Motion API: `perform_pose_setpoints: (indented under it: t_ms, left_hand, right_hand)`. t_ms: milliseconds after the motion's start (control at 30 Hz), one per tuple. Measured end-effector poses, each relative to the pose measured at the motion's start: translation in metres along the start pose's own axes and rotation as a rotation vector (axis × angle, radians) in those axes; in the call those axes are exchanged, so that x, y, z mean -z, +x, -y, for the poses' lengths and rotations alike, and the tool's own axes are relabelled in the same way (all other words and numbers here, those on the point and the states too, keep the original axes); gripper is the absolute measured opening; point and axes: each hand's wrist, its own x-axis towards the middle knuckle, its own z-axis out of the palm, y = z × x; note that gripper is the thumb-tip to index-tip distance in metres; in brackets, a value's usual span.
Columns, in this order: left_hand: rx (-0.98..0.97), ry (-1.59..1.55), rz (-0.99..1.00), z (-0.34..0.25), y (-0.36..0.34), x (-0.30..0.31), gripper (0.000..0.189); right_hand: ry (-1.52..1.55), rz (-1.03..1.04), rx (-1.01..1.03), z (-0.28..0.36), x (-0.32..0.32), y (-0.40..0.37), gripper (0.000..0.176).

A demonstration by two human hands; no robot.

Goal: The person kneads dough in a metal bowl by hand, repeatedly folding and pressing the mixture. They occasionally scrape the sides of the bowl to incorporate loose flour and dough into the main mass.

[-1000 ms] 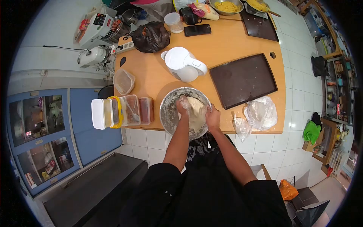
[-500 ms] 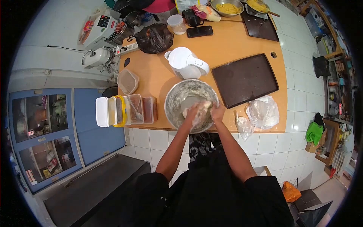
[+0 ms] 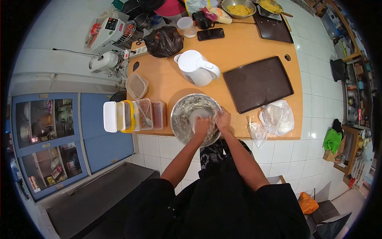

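A metal mixing bowl (image 3: 181, 116), its inner wall smeared with flour and wet dough, sits at the table's front edge, tipped toward me. Deep inside it, my left hand (image 3: 202, 126) is closed against pale dough, most of which the hand hides. My right hand (image 3: 223, 120) grips the bowl's right rim, fingers wrapped over the edge. Just behind the bowl stands a white electric kettle (image 3: 195, 67).
To the right lie a dark baking tray (image 3: 258, 84) and plastic bags of white powder (image 3: 277, 118). Lidded plastic containers (image 3: 127, 115) line the left front edge. Farther back are a black plastic bag (image 3: 164, 41), a phone (image 3: 211, 34) and a bowl of yellow food (image 3: 239, 8).
The bowl has come closer to me and tipped. My left hand has moved down inside it, and the dough once visible beside it is now largely hidden. My right hand stays at the rim.
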Motion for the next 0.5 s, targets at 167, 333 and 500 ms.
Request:
perform_pose_setpoints:
  t_ms: [167,333,500]
  left_hand:
    - [0.075,-0.059,-0.453,-0.014,-0.006,-0.045,0.042]
    - [0.06,-0.348,-0.597,-0.036,-0.015,-0.024,0.052]
    - [0.154,-0.221,-0.376,-0.031,0.002,-0.022,0.041]
  right_hand:
    - [-0.03,0.004,-0.015,0.003,0.004,0.001,0.024]
    - [-0.013,0.01,-0.094,0.004,0.0,0.001,0.024]
    - [-0.022,-0.021,-0.173,-0.007,0.002,-0.006,0.024]
